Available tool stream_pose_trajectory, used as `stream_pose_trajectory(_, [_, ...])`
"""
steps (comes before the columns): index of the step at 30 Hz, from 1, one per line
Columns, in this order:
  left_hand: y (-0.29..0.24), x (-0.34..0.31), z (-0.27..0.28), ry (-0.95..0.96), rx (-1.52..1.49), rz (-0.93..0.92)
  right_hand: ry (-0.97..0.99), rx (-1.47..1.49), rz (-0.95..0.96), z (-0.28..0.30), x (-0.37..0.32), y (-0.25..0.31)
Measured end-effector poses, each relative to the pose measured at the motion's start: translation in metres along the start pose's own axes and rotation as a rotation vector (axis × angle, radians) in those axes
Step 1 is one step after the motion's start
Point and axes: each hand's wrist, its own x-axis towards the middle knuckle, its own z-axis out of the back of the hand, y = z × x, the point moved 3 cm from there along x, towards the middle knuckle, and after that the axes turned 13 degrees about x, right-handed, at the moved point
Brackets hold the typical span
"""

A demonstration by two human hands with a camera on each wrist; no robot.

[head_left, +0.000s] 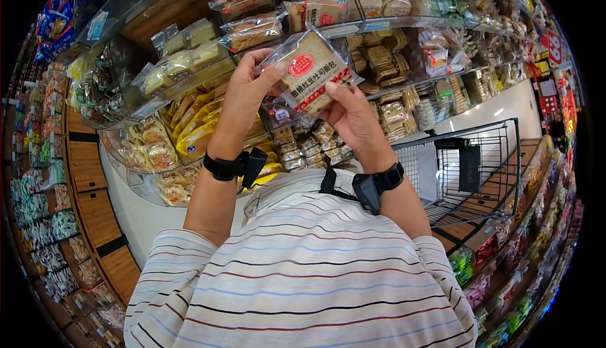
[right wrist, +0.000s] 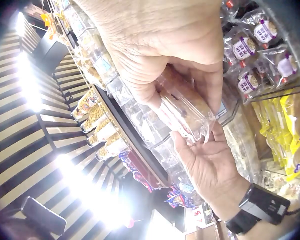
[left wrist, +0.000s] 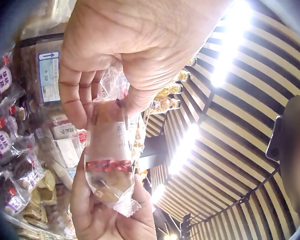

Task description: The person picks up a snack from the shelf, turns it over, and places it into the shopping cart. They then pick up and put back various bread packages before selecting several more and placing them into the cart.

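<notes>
A clear plastic pack of sliced toast bread [head_left: 310, 67], with a red oval label and a red bean band, is held up in front of the shelves. My left hand [head_left: 251, 86] pinches its left side, thumb over the front. The lower right edge is gripped by my right hand [head_left: 355, 116], its thumb lying on the front face. In the left wrist view the pack [left wrist: 108, 150] appears edge-on, its crimped wrapper end sticking out between the two hands. The right wrist view shows fingers of both hands around the pack [right wrist: 185, 102].
Tiered clear bins [head_left: 189, 64] of packaged bread and cakes curve around ahead. More bread packs [head_left: 252, 29] lie just beyond the hands. Yellow packets [head_left: 196, 121] fill a lower bin. On the right stands a wire shopping cart [head_left: 486, 171], with snack shelves [head_left: 524, 266] beside it.
</notes>
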Motion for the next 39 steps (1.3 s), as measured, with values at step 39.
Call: stream_pose_trajectory(39, [-0.064,0.165,0.079,-0.248,1.766,-0.495,-0.09,-0.009,0.052,0.027,-0.016,0.021])
